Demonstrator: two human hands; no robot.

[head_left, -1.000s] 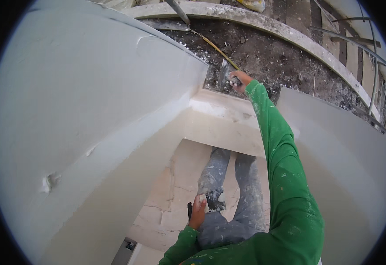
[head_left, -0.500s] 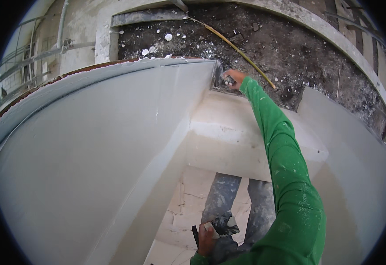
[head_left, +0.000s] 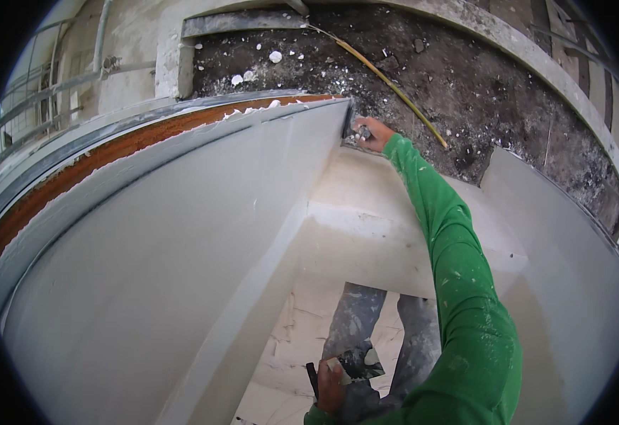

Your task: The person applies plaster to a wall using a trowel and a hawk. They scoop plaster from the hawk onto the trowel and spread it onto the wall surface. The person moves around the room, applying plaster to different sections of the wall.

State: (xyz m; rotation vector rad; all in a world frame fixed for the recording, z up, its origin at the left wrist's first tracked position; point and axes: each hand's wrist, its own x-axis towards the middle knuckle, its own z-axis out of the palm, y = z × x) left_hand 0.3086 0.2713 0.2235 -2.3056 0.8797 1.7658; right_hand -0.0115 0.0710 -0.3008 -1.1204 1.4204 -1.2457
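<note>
Head cam's got the person's right hand (head_left: 375, 134) stretched way out to the upper middle of the frame, fingers curled around a flat-bladed plastering tool (head_left: 349, 122), though the handle is mostly covered by the grip. That blade sits right at the far end of the big whitish wall (head_left: 175, 234) on the left, just above the pale ledge (head_left: 359, 173); honestly can't tell if it's actually touching the wall there. Left hand (head_left: 331, 388) is down at the bottom middle, closed on a dark square plate (head_left: 361, 363) smeared with white stuff, and a black handle (head_left: 312, 379) pokes out on its left side. Can't make out whether handle and plate are one tool. Both are in front of the grey, splattered trousers (head_left: 355, 312). The long green sleeve (head_left: 458, 283), flecked with white, runs from the lower right up to the right hand. Along the wall's top edge at left there's an orange-brown strip (head_left: 111, 154) with ragged white bits beside it. Beyond the wall, dark dirty ground (head_left: 465, 78) fills the top, with white lumps (head_left: 275, 57) scattered around and a thin yellowish stick (head_left: 394, 88) lying diagonally near the right hand.
</note>
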